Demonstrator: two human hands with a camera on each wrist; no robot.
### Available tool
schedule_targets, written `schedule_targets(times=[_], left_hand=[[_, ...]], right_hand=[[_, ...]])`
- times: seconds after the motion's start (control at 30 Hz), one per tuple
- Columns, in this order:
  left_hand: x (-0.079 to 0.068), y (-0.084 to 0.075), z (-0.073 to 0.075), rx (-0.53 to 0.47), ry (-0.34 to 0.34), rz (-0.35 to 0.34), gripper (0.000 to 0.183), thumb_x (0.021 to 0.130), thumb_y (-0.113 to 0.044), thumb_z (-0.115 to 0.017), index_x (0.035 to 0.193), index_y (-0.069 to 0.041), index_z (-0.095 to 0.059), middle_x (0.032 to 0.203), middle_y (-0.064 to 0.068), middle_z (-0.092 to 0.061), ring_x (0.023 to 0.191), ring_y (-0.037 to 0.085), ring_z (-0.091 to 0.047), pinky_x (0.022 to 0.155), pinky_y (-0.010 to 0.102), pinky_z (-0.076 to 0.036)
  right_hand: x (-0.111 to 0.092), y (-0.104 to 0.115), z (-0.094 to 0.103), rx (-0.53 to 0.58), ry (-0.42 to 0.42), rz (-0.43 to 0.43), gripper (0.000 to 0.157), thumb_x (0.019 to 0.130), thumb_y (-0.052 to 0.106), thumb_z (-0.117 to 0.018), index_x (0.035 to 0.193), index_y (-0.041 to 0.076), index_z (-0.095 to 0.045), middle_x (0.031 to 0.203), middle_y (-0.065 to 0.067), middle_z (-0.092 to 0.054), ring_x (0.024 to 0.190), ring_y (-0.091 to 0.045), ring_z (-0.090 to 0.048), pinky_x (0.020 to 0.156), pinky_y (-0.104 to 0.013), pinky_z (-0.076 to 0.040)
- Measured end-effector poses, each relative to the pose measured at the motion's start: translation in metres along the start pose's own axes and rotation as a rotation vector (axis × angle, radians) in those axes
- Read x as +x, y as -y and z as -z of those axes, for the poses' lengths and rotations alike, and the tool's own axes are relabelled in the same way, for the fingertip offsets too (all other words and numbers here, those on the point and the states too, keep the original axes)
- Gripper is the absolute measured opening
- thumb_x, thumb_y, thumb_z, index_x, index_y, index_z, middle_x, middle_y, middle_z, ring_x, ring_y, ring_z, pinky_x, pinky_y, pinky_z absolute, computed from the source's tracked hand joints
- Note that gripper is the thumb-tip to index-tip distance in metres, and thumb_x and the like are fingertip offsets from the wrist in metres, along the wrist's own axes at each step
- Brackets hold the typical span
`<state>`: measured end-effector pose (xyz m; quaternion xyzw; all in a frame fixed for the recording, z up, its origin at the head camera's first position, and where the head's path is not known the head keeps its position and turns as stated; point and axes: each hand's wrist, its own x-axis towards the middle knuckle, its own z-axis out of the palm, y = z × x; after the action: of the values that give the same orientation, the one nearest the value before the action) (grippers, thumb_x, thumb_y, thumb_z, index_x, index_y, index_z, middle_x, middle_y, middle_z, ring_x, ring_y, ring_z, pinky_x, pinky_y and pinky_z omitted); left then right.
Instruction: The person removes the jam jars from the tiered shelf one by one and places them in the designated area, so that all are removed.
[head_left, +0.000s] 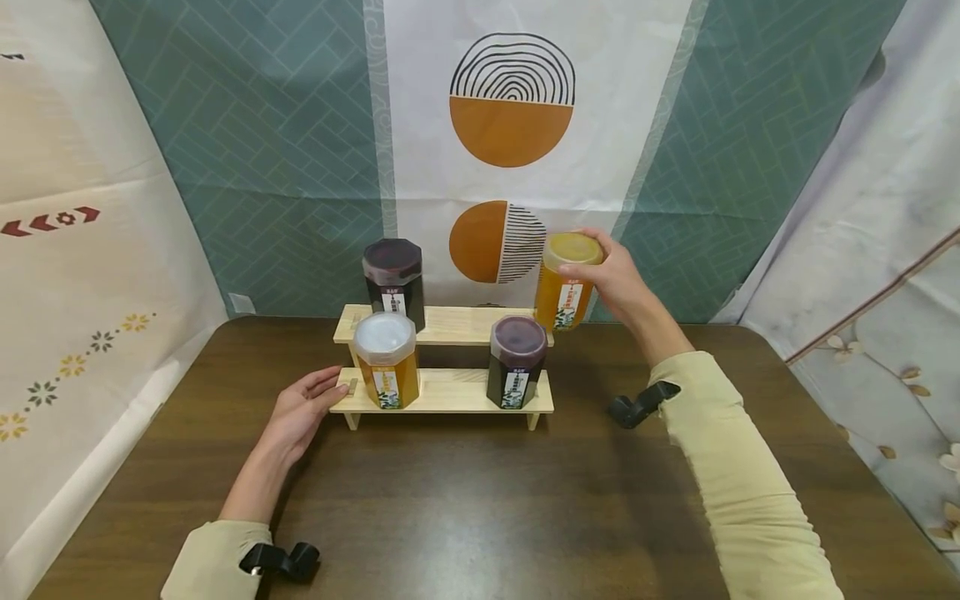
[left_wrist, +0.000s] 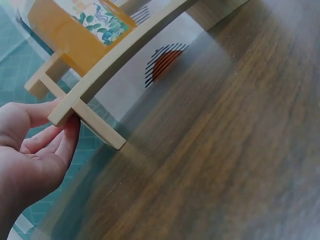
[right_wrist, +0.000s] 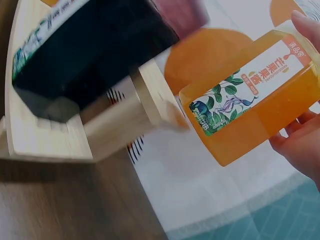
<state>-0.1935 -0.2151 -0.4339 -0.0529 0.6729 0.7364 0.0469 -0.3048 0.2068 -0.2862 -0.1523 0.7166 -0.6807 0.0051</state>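
Observation:
My right hand point(head_left: 617, 271) grips a jar of orange-yellow liquid point(head_left: 564, 302) near its yellow lid, at the right end of the upper tier. In the right wrist view this jar point(right_wrist: 250, 95) is tilted, off to the side of the wooden two-tier shelf point(right_wrist: 45, 135). My left hand point(head_left: 303, 410) pinches the left end of the lower tier point(head_left: 453, 392), thumb on top and fingers below. Beside that hand an amber jar with a whitish lid point(head_left: 387, 362) stands on this tier. A dark purple jar point(head_left: 517, 362) stands toward its right end.
A dark jar point(head_left: 393, 283) stands on the left of the upper tier point(head_left: 472, 325). The shelf stands toward the back of a brown wooden table point(head_left: 450, 500). Behind it hangs a green and white patterned cloth point(head_left: 300, 167). Light cloths point(head_left: 90, 275) hang at both sides.

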Motion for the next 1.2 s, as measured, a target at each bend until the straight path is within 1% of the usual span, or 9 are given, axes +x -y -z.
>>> schedule_targets(times=[0.17, 0.3, 0.47, 0.63, 0.8, 0.97, 1.07, 1.2], left_hand=[[0.000, 0.000, 0.000, -0.008, 0.000, -0.010, 0.059, 0.097, -0.008, -0.059, 0.144, 0.011, -0.029, 0.130, 0.016, -0.043, 0.102, 0.001, -0.052, 0.087, 0.015, -0.045], [0.000, 0.002, 0.000, -0.009, -0.004, -0.016, 0.058, 0.097, -0.007, -0.058, 0.144, 0.012, -0.029, 0.127, 0.013, -0.045, 0.102, 0.001, -0.052, 0.087, 0.015, -0.045], [0.000, 0.003, -0.001, -0.015, -0.002, -0.015, 0.057, 0.097, -0.007, -0.057, 0.143, 0.012, -0.030, 0.129, 0.014, -0.043, 0.103, 0.002, -0.051, 0.087, 0.015, -0.045], [0.000, 0.002, -0.002, -0.013, -0.003, -0.014, 0.057, 0.098, -0.007, -0.057, 0.144, 0.012, -0.030, 0.131, 0.016, -0.041, 0.103, 0.002, -0.051, 0.087, 0.015, -0.045], [0.000, 0.001, -0.001, -0.013, -0.011, -0.009, 0.058, 0.098, -0.009, -0.057, 0.144, 0.010, -0.029, 0.134, 0.019, -0.039, 0.104, 0.003, -0.051, 0.088, 0.015, -0.045], [-0.001, 0.002, -0.001, -0.011, -0.013, -0.002, 0.057, 0.098, -0.008, -0.057, 0.145, 0.010, -0.029, 0.135, 0.019, -0.038, 0.105, 0.003, -0.050, 0.088, 0.014, -0.044], [0.000, 0.002, -0.001, -0.010, -0.014, -0.006, 0.057, 0.098, -0.008, -0.057, 0.145, 0.010, -0.030, 0.135, 0.019, -0.039, 0.105, 0.002, -0.050, 0.088, 0.014, -0.044], [0.000, 0.001, -0.001, -0.011, -0.018, -0.010, 0.056, 0.098, -0.008, -0.057, 0.144, 0.011, -0.031, 0.134, 0.019, -0.040, 0.103, 0.003, -0.051, 0.087, 0.015, -0.045]], right_hand=[[-0.006, -0.004, 0.018, 0.007, -0.034, -0.031, 0.056, 0.087, -0.003, -0.065, 0.135, 0.003, -0.038, 0.111, -0.007, -0.050, 0.095, -0.018, -0.052, 0.082, -0.023, -0.046], [-0.011, -0.014, 0.029, -0.044, -0.052, -0.071, 0.060, 0.087, -0.001, -0.066, 0.138, 0.003, -0.034, 0.111, -0.005, -0.049, 0.096, -0.017, -0.051, 0.083, -0.023, -0.045], [-0.017, -0.032, 0.040, -0.100, -0.059, -0.131, 0.064, 0.088, 0.003, -0.066, 0.142, 0.003, -0.031, 0.112, -0.004, -0.049, 0.096, -0.016, -0.051, 0.085, -0.024, -0.043], [-0.021, -0.053, 0.043, -0.133, -0.065, -0.166, 0.065, 0.088, 0.005, -0.067, 0.142, 0.001, -0.031, 0.112, -0.004, -0.049, 0.097, -0.016, -0.050, 0.089, -0.027, -0.040], [-0.022, -0.073, 0.043, -0.154, -0.062, -0.167, 0.069, 0.086, 0.002, -0.069, 0.143, -0.002, -0.031, 0.112, -0.005, -0.049, 0.097, -0.015, -0.050, 0.090, -0.028, -0.039], [-0.026, -0.092, 0.043, -0.176, -0.048, -0.179, 0.074, 0.083, 0.000, -0.071, 0.145, -0.002, -0.031, 0.114, -0.006, -0.049, 0.099, -0.015, -0.050, 0.090, -0.028, -0.039], [-0.029, -0.100, 0.043, -0.154, -0.045, -0.182, 0.074, 0.081, -0.002, -0.071, 0.144, -0.001, -0.031, 0.114, -0.006, -0.049, 0.099, -0.015, -0.049, 0.090, -0.028, -0.039], [-0.031, -0.106, 0.043, -0.122, -0.037, -0.171, 0.075, 0.080, -0.005, -0.069, 0.143, -0.002, -0.029, 0.113, -0.005, -0.048, 0.099, -0.015, -0.049, 0.090, -0.027, -0.039]])
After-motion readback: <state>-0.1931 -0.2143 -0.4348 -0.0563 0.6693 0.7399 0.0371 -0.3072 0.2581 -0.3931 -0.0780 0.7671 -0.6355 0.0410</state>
